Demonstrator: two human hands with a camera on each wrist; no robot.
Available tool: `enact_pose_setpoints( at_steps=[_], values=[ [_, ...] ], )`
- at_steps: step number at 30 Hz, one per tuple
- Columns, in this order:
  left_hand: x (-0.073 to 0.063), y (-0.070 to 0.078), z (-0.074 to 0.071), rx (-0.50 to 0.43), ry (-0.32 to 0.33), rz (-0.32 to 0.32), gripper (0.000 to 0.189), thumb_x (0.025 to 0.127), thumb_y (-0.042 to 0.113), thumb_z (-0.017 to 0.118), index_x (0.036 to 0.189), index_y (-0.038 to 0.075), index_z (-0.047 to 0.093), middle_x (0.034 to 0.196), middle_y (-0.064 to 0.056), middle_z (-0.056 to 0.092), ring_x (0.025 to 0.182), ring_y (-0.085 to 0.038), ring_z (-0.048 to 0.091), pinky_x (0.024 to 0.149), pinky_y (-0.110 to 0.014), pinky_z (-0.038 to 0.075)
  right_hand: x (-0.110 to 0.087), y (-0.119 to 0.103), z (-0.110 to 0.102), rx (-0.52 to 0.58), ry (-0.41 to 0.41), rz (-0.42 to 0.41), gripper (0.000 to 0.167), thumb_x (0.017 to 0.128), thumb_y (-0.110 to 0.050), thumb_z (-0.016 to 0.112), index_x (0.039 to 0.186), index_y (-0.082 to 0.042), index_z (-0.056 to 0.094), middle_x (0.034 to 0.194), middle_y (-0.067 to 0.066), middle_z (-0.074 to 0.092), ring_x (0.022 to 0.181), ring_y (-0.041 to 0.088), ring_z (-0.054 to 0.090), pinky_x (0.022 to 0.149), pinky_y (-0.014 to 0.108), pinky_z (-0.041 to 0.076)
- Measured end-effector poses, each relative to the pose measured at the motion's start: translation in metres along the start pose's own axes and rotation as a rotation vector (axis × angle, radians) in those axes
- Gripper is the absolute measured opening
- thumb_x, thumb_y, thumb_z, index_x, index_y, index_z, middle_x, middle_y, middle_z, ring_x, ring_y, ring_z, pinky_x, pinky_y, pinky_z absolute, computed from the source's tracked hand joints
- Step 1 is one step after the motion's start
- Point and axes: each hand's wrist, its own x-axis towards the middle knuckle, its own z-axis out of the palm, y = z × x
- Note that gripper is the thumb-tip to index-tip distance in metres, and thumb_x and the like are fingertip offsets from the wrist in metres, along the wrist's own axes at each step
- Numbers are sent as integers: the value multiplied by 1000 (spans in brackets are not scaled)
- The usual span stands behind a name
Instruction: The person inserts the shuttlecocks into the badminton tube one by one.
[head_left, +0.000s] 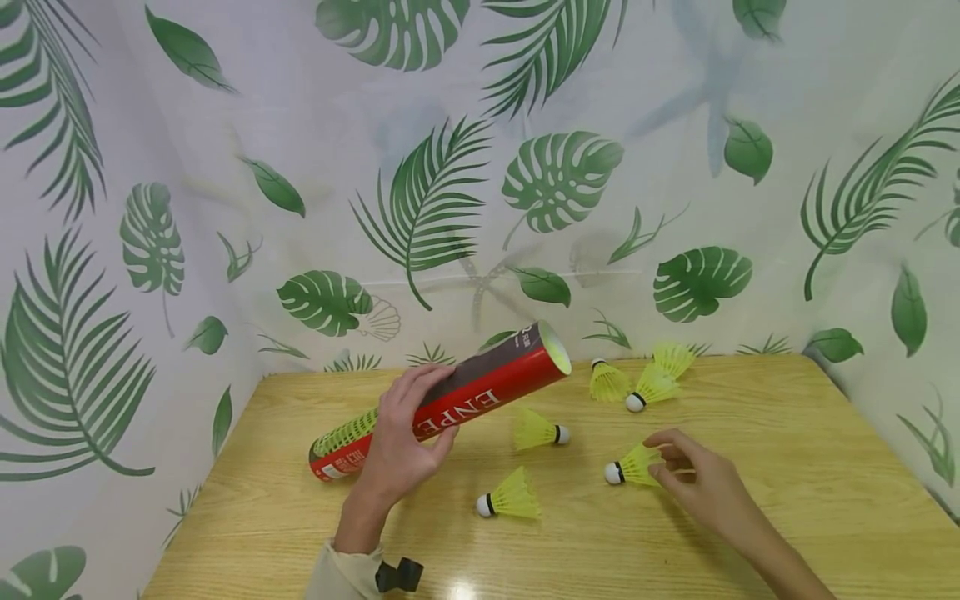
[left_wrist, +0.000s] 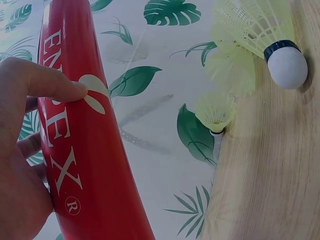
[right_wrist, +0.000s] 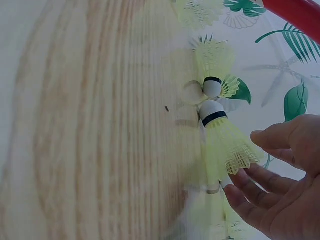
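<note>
My left hand [head_left: 405,442] grips a red and dark-grey shuttlecock tube [head_left: 487,392] round its middle. The tube slants, its right end [head_left: 555,350] raised and uncapped, with pale yellow-green showing inside. Yellow netting shows along the lower left part of its side. In the left wrist view, thumb and fingers lie around the red wall with its white lettering. My right hand [head_left: 697,483] is at the skirt of a yellow shuttlecock [head_left: 637,465] with a white cork and black band. In the right wrist view, the thumb and fingers are spread around the skirt's rim [right_wrist: 242,160].
Two more yellow shuttlecocks lie between the hands, one [head_left: 536,431] below the tube's mouth, another [head_left: 513,497] nearer me. Several others [head_left: 652,387] lie at the back of the wooden table [head_left: 787,433]. A leaf-patterned cloth [head_left: 637,208] hangs behind it.
</note>
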Motion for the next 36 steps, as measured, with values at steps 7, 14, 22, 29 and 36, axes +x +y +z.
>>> enact_pose_setpoints(
  at_steps=[7,14,22,29,36],
  values=[
    [0,-2,0,5,-1,4,73,77,7,84,143,22,56,143,-1,55,129,-24,51,102,-57,37,0,0,2,-22,-16,19,26,90,-1,75,114,-7,68,96,6,74,86,24,72,74,37,59],
    [0,-2,0,-3,0,6,72,78,8,84,143,22,56,143,-1,55,130,-24,51,101,-57,37,2,-3,1,-49,-7,60,15,91,-1,73,104,-8,72,95,2,74,84,17,71,73,27,57],
    [0,-2,-1,-6,-5,-5,72,78,8,83,143,22,56,144,0,54,130,-23,50,103,-56,36,7,-13,-9,-21,111,-19,18,89,2,75,104,-8,73,94,2,75,82,7,69,70,21,56],
    [1,-2,-1,-1,-6,2,71,79,9,84,143,23,56,144,-1,54,130,-23,51,101,-55,38,16,-32,-26,13,279,-120,20,87,3,77,104,-7,74,94,5,76,83,-7,66,73,8,49],
    [0,-2,0,-1,-11,-4,71,79,9,83,143,22,56,143,-2,54,130,-23,51,102,-56,37,26,-54,-39,70,386,-178,21,86,7,76,104,-4,75,98,10,75,87,-12,64,80,7,47]
  ],
)
